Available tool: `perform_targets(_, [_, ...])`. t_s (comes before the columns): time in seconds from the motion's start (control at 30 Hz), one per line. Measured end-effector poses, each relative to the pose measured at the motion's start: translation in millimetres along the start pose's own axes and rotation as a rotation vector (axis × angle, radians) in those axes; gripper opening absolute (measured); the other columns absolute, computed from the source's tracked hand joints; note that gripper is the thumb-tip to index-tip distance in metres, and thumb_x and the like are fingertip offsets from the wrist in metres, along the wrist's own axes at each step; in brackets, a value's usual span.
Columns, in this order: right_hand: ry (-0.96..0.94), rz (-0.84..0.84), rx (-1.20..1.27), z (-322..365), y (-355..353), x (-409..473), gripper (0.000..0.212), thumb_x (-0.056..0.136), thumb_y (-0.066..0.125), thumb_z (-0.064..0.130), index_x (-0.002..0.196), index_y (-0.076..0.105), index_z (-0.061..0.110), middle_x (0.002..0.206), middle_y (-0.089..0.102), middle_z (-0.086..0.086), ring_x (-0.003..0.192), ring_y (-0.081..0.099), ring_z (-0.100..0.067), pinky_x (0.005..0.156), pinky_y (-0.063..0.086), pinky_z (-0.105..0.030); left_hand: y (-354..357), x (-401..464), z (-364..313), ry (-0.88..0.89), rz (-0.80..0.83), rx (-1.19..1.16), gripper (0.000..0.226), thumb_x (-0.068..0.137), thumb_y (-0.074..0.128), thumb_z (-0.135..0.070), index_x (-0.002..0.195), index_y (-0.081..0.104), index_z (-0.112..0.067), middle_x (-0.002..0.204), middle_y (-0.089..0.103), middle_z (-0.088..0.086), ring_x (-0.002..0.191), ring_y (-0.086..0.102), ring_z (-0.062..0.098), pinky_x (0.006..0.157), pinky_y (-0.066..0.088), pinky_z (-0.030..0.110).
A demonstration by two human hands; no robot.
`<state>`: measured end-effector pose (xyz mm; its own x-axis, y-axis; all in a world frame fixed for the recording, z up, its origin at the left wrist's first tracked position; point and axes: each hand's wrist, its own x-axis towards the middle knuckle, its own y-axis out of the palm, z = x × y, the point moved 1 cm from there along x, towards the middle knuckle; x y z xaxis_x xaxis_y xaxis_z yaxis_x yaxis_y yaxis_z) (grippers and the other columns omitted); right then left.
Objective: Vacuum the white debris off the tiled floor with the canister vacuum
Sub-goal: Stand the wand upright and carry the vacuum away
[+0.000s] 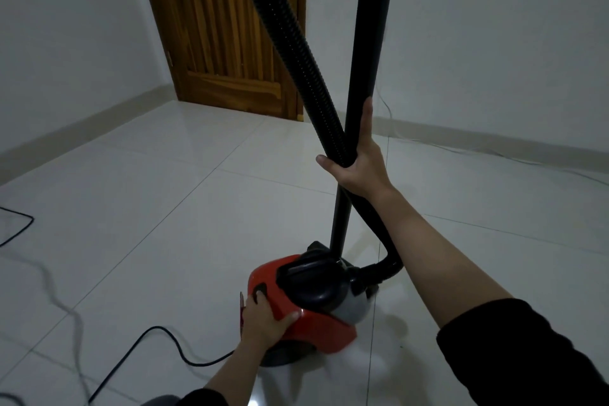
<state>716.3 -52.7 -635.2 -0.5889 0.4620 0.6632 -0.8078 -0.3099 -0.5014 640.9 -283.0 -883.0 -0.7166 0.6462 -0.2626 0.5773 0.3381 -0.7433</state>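
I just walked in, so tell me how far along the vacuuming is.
Barely begun. The left hand rests on the red canister, a finger at its black button. The right hand grips the wand and hose together, upright. The floor pass is left; no debris shows on these tiles.

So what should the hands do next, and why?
Probably press the dark button under the left hand on the red canister. The right hand already holds the wand and hose upright, so starting the vacuum seems next.
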Motion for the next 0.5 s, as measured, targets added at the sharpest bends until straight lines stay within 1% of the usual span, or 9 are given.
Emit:
perform_targets(0.03, [-0.002,0.001,-0.001,0,0,1,0.119,0.081,0.075,0.04,0.145,-0.025,0.04,0.085,0.063,-0.011,0.074,0.064,-0.02,0.074,0.058,-0.037,1,0,1,0.006,-0.002,-0.012,0.122,0.062,0.065,-0.075,0.147,0.016,-0.002,0.149,0.027,0.019,0.139,0.024,0.036,0.112,0.026,0.041])
perform_targets(0.07, [-0.001,0.001,-0.001,0,0,1,0.118,0.081,0.075,0.04,0.145,-0.024,0.039,0.085,0.063,-0.012,0.074,0.064,-0.02,0.073,0.058,-0.038,1,0,2,0.013,-0.007,-0.022,0.12,0.061,0.066,-0.074,0.146,0.02,-0.003,0.147,0.031,0.018,0.137,0.028,0.035,0.11,0.029,0.041])
perform_targets(0.1, [0.0,0.0,-0.001,0,0,1,0.119,0.081,0.075,0.041,0.145,-0.025,0.04,0.085,0.063,-0.013,0.074,0.064,-0.021,0.074,0.058,-0.038,-1,-1,3,0.011,-0.016,-0.038,0.123,0.056,0.063,-0.081,0.143,0.026,-0.003,0.142,0.038,0.016,0.133,0.036,0.034,0.107,0.035,0.04])
perform_targets(0.13, [0.002,0.001,0.003,-1,0,1,0.119,0.08,0.075,0.042,0.144,-0.026,0.042,0.086,0.064,-0.013,0.074,0.065,-0.021,0.074,0.058,-0.039,0,-1,6,0.008,-0.037,-0.039,0.128,0.048,0.055,-0.09,0.139,0.032,-0.004,0.134,0.046,0.014,0.125,0.044,0.031,0.101,0.041,0.039])
perform_targets(0.2, [0.008,-0.003,0.011,-1,0,1,0.119,0.08,0.074,0.042,0.144,-0.026,0.042,0.09,0.065,-0.013,0.077,0.066,-0.021,0.076,0.058,-0.038,6,2,15,0.002,-0.082,-0.024,0.132,0.038,0.039,-0.1,0.131,0.041,-0.006,0.12,0.053,0.009,0.112,0.053,0.027,0.093,0.048,0.037])
perform_targets(0.3, [0.01,-0.012,0.02,-2,-1,2,0.119,0.081,0.075,0.04,0.146,-0.024,0.038,0.107,0.066,-0.008,0.086,0.067,-0.019,0.083,0.058,-0.036,5,-1,16,0.0,-0.102,-0.025,0.13,0.035,0.036,-0.101,0.124,0.048,-0.008,0.119,0.052,0.009,0.111,0.051,0.027,0.092,0.048,0.04])
perform_targets(0.37, [0.01,-0.017,0.021,-2,-1,2,0.118,0.081,0.075,0.04,0.146,-0.023,0.036,0.106,0.066,-0.007,0.085,0.067,-0.019,0.083,0.058,-0.034,5,-4,16,0.009,-0.102,-0.007,0.124,0.036,0.037,-0.1,0.119,0.051,-0.01,0.12,0.05,0.01,0.116,0.048,0.03,0.094,0.047,0.042])
perform_targets(0.47, [0.014,-0.027,0.024,-2,-2,3,0.117,0.081,0.076,0.037,0.146,-0.02,0.036,0.105,0.066,-0.007,0.084,0.067,-0.02,0.081,0.056,-0.029,2,-5,18,0.013,-0.085,0.022,0.106,0.045,0.049,-0.093,0.117,0.051,-0.015,0.125,0.046,0.009,0.127,0.039,0.032,0.097,0.046,0.046])
perform_targets(0.5, [0.018,-0.031,0.023,-1,-2,3,0.117,0.081,0.077,0.037,0.146,-0.021,0.035,0.105,0.066,-0.007,0.083,0.067,-0.02,0.08,0.055,-0.026,2,-6,18,0.015,-0.086,0.035,0.102,0.046,0.051,-0.092,0.115,0.052,-0.016,0.125,0.045,0.007,0.128,0.039,0.03,0.096,0.047,0.045])
